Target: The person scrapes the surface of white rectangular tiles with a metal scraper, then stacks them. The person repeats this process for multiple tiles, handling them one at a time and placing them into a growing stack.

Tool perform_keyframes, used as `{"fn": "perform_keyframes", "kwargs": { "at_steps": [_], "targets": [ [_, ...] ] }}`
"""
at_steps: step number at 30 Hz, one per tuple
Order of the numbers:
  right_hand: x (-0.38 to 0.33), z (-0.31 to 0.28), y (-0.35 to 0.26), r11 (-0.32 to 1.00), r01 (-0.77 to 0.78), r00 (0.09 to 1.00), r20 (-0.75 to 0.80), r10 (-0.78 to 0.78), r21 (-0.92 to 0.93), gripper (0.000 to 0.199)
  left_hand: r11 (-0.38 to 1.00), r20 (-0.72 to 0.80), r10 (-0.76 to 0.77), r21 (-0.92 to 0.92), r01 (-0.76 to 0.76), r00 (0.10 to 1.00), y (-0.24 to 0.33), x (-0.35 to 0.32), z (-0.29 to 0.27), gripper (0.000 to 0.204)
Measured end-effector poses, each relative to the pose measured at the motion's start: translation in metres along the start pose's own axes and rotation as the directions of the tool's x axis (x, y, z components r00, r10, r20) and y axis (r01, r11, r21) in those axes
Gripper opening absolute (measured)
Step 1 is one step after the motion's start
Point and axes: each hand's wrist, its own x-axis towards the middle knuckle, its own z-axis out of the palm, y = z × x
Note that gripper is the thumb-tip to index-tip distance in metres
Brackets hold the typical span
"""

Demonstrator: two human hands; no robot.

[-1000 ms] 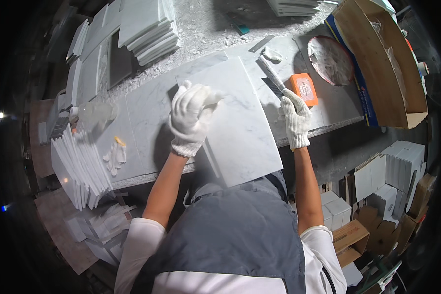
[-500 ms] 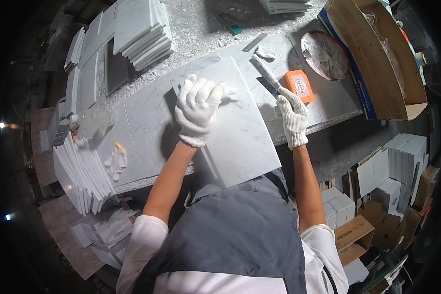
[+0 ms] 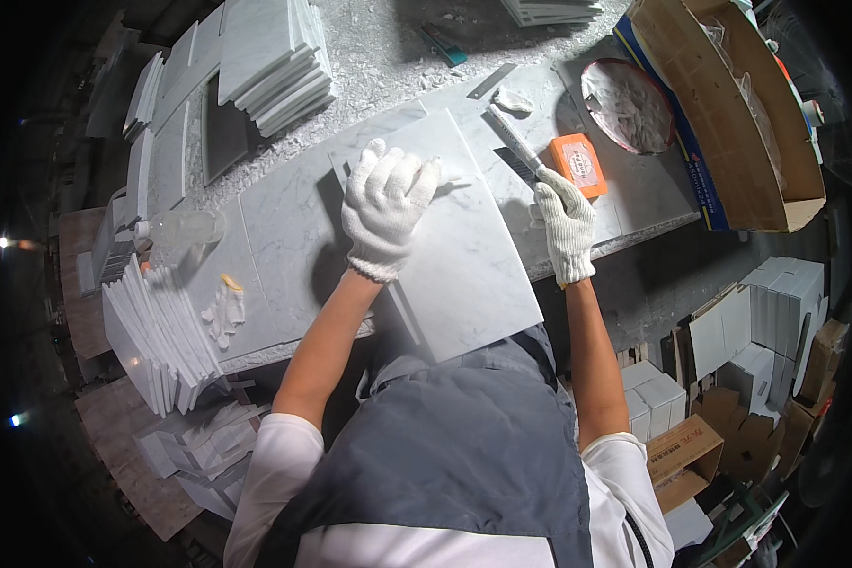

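Observation:
In a white knit glove, my left hand is over the upper left part of a pale grey-veined marble tile, back of the hand up. Its fingers are bent but apart at the tips; a thin pale streak beside them is unclear, and the thumb is hidden. The tile's near corner overhangs the bench edge, close to my apron. My right hand, gloved too, grips a slim grey-white bar-like tool right of the tile. A dark striped strip shows beneath that tool. Beside it lies an orange box with a pale label.
Stacked tiles stand far left, and more tiles lean near left beside a clear bottle and a loose glove. A round dish of whitish material and an open cardboard box occupy the right. White rubble covers the back.
My left hand has shifted slightly to the right over the tile. The right hand and its tool look unmoved.

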Motion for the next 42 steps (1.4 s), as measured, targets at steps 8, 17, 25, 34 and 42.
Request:
{"fn": "perform_keyframes", "kwargs": {
  "at_steps": [8,17,25,34,42],
  "targets": [
    [0.001,-0.001,0.004,1.0,0.002,1.0,-0.01,-0.003,-0.017,0.031,1.0,0.018,-0.016,0.015,0.016,1.0,0.002,-0.005,0.0,0.035],
    [0.003,-0.002,0.011,0.994,0.106,0.994,0.006,-0.106,-0.036,0.03,1.0,0.054,0.002,0.03,-0.004,0.999,0.001,-0.002,-0.001,0.037],
    [0.003,-0.002,0.007,0.999,0.051,0.999,0.004,-0.051,-0.012,0.03,0.998,0.006,0.003,0.069,-0.003,1.0,0.002,-0.005,0.003,0.035],
    [0.003,0.0,0.007,0.994,0.092,0.996,-0.004,-0.092,-0.058,0.03,0.994,0.073,0.004,0.112,-0.013,0.997,0.001,-0.011,0.004,0.033],
    [0.001,-0.003,0.004,1.0,0.005,1.0,-0.002,-0.005,-0.005,0.031,0.995,-0.02,-0.091,-0.051,0.09,0.996,0.0,-0.01,0.005,0.035]
  ]
}}
